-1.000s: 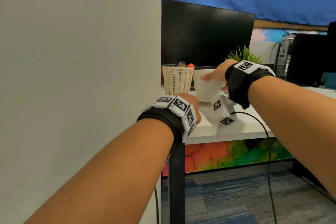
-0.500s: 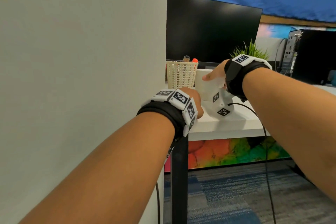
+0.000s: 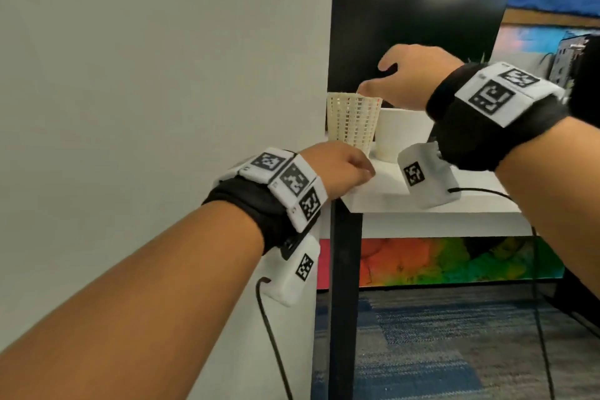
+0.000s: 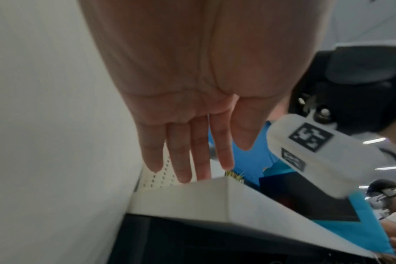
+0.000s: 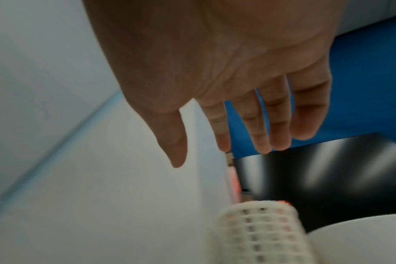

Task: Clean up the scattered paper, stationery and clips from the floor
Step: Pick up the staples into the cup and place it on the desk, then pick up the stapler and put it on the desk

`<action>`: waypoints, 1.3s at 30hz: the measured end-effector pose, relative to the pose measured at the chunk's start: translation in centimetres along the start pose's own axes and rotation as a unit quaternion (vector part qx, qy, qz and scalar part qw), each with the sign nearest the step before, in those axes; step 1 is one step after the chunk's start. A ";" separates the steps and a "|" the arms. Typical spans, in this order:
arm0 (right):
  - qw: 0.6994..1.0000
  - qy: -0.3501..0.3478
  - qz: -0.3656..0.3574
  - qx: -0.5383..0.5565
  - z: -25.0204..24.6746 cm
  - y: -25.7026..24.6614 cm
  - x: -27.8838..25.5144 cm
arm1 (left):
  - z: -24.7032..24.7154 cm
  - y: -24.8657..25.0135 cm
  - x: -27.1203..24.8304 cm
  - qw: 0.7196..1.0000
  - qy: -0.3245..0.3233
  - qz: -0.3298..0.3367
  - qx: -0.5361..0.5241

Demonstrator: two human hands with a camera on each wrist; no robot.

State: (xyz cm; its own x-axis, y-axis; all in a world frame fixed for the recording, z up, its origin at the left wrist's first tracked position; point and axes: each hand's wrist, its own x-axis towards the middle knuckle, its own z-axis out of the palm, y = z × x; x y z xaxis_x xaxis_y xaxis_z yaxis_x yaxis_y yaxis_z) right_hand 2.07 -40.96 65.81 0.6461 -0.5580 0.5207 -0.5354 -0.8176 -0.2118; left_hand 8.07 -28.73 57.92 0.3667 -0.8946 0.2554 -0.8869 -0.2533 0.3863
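A cream mesh pen holder (image 3: 352,120) and a white cup (image 3: 401,135) stand side by side at the left end of a white desk (image 3: 422,203). My right hand (image 3: 386,81) hovers just above them, its fingers straight and empty; the right wrist view shows this right hand (image 5: 222,153) over the mesh holder (image 5: 260,232), the cup (image 5: 362,237) and an orange pen tip (image 5: 285,202). My left hand (image 3: 365,172) rests on the desk corner. In the left wrist view the left hand's (image 4: 188,171) straight fingers touch the desk top (image 4: 215,200) and hold nothing.
A grey partition wall (image 3: 162,107) stands close on the left. A black monitor (image 3: 415,42) is behind the holder. The black desk leg (image 3: 344,302) and patterned carpet (image 3: 454,351) are below, with wrist cables hanging. A computer tower (image 3: 571,52) sits far right.
My right hand let go of the white cup, which now stands on the desk, and rose above the mesh holder. My left hand stayed at the desk corner.
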 end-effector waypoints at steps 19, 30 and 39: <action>0.883 -0.413 -0.216 0.063 37.8 -14.5 -26.4 | 17.1 -28.2 -32.9 0.926 -0.007 -0.367 -0.089; 0.736 -0.619 -0.256 -0.100 57.3 -6.6 -40.9 | 38.1 -34.1 -41.3 0.878 -0.177 -0.426 -0.125; 0.715 -0.642 -0.247 -0.127 63.1 -3.5 -45.8 | 46.4 -33.4 -43.7 0.847 -0.211 -0.458 -0.168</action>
State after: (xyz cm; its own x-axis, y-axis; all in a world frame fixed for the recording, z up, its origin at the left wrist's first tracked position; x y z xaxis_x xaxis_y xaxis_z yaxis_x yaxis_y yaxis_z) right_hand 8.65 -21.50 -9.47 0.6702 -0.0151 -0.7420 -0.0463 -0.9987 -0.0215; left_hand 8.67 1.76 -7.29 0.6623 -0.4502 -0.5988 -0.1294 -0.8560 0.5005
